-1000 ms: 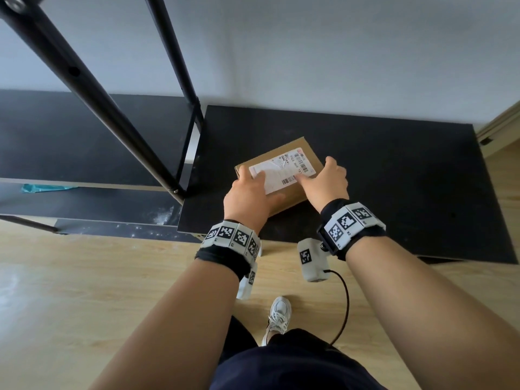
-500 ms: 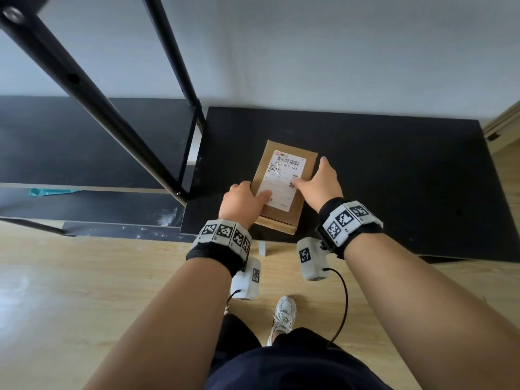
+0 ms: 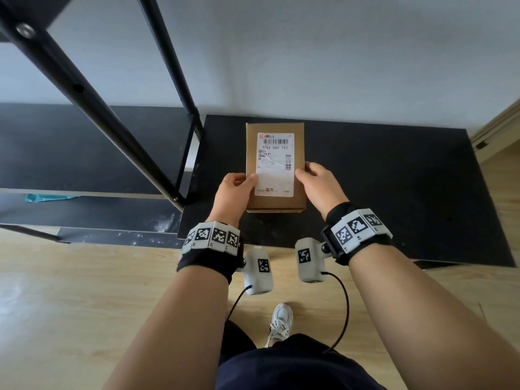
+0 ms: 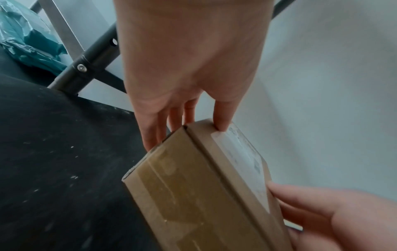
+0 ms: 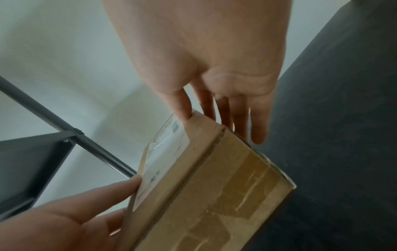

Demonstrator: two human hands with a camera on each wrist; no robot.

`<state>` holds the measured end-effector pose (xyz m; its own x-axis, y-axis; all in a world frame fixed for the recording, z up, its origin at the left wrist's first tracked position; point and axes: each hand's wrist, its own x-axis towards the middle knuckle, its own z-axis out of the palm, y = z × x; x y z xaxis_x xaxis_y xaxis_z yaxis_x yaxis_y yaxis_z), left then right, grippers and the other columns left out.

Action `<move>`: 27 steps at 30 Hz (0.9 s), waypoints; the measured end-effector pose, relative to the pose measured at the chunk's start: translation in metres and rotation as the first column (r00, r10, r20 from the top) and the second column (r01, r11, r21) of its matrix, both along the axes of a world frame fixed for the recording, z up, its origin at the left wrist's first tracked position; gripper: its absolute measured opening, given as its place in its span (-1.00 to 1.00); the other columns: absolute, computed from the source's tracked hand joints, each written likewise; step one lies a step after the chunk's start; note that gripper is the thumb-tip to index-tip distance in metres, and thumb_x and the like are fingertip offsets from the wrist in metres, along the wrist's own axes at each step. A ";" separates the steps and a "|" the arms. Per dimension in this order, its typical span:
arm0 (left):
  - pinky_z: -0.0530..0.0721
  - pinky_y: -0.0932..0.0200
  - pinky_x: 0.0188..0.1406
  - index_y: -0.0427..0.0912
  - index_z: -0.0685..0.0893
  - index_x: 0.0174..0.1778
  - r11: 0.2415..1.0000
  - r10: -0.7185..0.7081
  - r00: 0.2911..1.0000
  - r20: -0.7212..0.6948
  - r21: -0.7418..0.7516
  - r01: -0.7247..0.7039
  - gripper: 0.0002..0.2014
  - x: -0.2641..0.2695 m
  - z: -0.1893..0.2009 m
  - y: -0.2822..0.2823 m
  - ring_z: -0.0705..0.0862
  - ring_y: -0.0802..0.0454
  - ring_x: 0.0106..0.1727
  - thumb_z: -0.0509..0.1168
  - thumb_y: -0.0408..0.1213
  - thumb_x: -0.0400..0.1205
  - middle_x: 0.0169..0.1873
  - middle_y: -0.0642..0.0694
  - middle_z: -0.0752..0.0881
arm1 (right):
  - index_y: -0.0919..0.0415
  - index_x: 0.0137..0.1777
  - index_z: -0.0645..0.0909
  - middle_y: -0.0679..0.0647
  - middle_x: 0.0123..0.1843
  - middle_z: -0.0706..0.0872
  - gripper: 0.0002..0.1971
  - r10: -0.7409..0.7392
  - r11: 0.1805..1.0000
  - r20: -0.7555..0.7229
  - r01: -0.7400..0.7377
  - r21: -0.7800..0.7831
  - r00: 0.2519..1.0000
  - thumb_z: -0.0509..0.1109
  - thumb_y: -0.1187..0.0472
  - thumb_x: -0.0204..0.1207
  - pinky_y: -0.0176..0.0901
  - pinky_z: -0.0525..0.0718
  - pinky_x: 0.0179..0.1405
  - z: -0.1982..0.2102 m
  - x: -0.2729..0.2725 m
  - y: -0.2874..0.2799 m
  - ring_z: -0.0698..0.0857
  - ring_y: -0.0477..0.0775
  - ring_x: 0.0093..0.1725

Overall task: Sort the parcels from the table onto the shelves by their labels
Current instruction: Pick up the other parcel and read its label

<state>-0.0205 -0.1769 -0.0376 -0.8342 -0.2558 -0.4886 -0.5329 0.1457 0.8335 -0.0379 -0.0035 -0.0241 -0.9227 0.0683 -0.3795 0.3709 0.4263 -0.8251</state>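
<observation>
Box (image 3: 275,167) now squared, label (image 3: 275,164) upright toward the person; a second ago it lay askew. Left hand (image 3: 233,192) and right hand (image 3: 318,187) each pinch a side, thumbs on top, box over the table (image 3: 394,192). Label readable, so shelf choice likely next

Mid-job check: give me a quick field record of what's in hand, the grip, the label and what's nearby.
parcel: brown cardboard box, held over the black table
label: white shipping label facing up, barcode at the far end
left hand: left hand grips the box's left side, thumb on top
right hand: right hand grips the right side, thumb on top
shelves: black shelf rack to the left
other: teal bag on the rack
</observation>
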 end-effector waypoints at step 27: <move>0.75 0.02 0.31 -0.06 0.68 0.39 0.969 -0.012 0.943 -0.332 0.227 0.093 -0.65 -0.004 0.065 -0.016 0.80 0.05 0.25 0.38 -0.37 0.68 0.22 -0.02 0.83 | 0.08 0.33 0.54 -0.06 0.25 0.73 -0.63 -0.092 0.975 -0.272 0.031 -0.222 0.958 0.21 0.38 0.58 -0.20 0.67 0.04 0.055 0.000 0.005 0.70 -0.10 0.22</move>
<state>-0.0240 -0.1925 0.0279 -0.9665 -0.1177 -0.2281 -0.2228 -0.0565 0.9732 -0.0375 0.0017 0.0311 -0.9901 0.0739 -0.1197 0.1330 0.2132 -0.9679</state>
